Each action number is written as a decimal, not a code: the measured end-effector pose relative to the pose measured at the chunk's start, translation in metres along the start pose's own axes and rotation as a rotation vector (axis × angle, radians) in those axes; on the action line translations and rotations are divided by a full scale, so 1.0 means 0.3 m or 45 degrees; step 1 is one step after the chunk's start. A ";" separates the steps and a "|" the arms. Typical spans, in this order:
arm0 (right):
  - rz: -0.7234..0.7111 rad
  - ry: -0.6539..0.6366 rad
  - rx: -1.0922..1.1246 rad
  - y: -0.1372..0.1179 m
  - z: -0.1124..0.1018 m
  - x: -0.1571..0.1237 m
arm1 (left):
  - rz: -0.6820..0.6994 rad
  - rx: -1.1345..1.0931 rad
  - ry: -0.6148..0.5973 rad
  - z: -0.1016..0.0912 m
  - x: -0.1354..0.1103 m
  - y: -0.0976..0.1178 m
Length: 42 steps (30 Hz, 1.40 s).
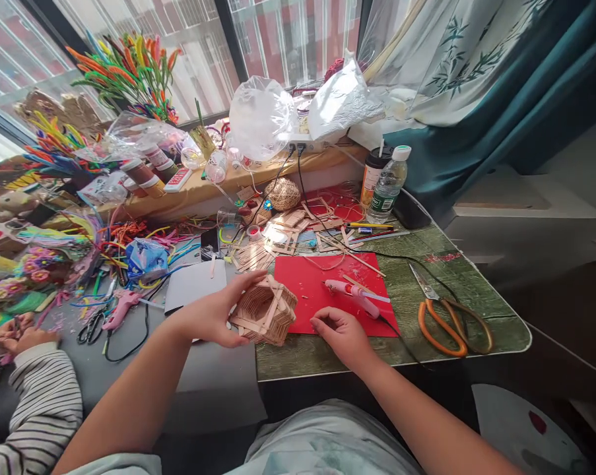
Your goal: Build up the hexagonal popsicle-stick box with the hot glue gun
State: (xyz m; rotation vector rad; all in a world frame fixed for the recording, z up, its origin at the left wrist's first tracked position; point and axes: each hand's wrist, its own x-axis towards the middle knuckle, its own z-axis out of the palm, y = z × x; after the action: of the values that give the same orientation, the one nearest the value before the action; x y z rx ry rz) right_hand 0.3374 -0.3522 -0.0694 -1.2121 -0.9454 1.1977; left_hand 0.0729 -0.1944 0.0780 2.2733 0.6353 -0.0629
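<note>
My left hand (pixel 218 310) is wrapped round a small hexagonal box of stacked wooden craft sticks (pixel 265 310), its hollow inside facing up toward me. A few sticks cross its top. To its right, my right hand (pixel 342 333) is held low with fingers curled in and fingertips together. Whatever they pinch, if anything, is too small to tell. Beneath is a red sheet (pixel 298 277) with small scraps on it. A pink glue gun (pixel 352 295) lies on this sheet just beyond my right hand, a clear glue stick showing beside it.
Orange-handled scissors (pixel 441 316) lie at the right. Loose craft sticks (pixel 292 227), a twine ball (pixel 282 193) and a water bottle (pixel 389 185) stand behind. Another person's hands (pixel 23 336) work at far left, near a second pink glue gun (pixel 121 309). Black cords cross the table.
</note>
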 end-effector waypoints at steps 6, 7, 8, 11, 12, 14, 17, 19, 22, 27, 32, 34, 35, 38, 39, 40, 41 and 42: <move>-0.025 -0.032 -0.109 0.015 -0.007 0.003 | 0.144 -0.511 0.148 -0.101 -0.107 -0.101; -0.033 -0.023 -0.135 0.015 -0.005 0.004 | 0.123 -0.491 0.200 -0.100 -0.111 -0.107; -0.042 -0.015 -0.164 0.014 -0.002 0.004 | 0.088 -0.422 0.252 -0.093 -0.109 -0.105; -0.091 -0.003 -0.292 -0.003 0.007 -0.003 | -0.048 0.018 0.311 -0.047 -0.061 -0.068; -0.130 0.001 -0.339 -0.011 0.008 -0.008 | -0.047 0.194 0.290 -0.031 -0.032 -0.050; -0.267 0.011 -0.446 -0.026 0.003 -0.024 | 0.070 0.444 0.244 -0.010 0.035 -0.018; -0.531 -0.040 -0.739 -0.034 -0.013 -0.052 | 0.150 0.582 0.229 -0.019 0.126 0.002; -0.625 -0.097 -0.977 -0.029 -0.021 -0.064 | 0.144 0.629 0.269 -0.048 0.163 -0.006; -0.613 -0.142 -1.181 -0.020 -0.019 -0.061 | 0.132 0.649 0.342 -0.099 0.177 -0.033; -0.622 -0.157 -1.123 -0.035 -0.028 -0.065 | 0.001 0.473 0.445 -0.136 0.127 -0.083; -0.728 0.006 -1.000 -0.057 -0.156 -0.162 | -0.023 0.117 0.354 -0.119 0.044 -0.119; -0.772 0.237 -1.001 -0.057 -0.215 -0.190 | 0.058 -0.079 0.306 -0.115 0.014 -0.129; -0.789 0.382 -1.009 -0.056 -0.239 -0.194 | 0.098 -0.187 0.291 -0.114 0.002 -0.134; -0.675 0.674 -1.062 -0.059 -0.280 -0.161 | 0.151 -0.403 0.299 -0.106 -0.016 -0.142; -0.595 0.677 -1.087 -0.063 -0.286 -0.139 | 0.147 -0.402 0.305 -0.098 -0.015 -0.141; -0.520 0.633 -1.114 -0.067 -0.290 -0.115 | 0.137 -0.356 0.302 -0.085 -0.010 -0.137; -0.462 0.564 -1.137 -0.072 -0.292 -0.090 | 0.123 -0.278 0.288 -0.068 -0.001 -0.131; -0.418 0.490 -1.149 -0.076 -0.292 -0.066 | 0.098 -0.167 0.257 -0.048 0.010 -0.121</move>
State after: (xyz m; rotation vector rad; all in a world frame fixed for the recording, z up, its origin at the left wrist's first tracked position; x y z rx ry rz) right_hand 0.4233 -0.3856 -0.0586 -1.8048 -1.3680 0.2159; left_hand 0.0568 -0.1621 0.0634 2.1907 0.6351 0.2413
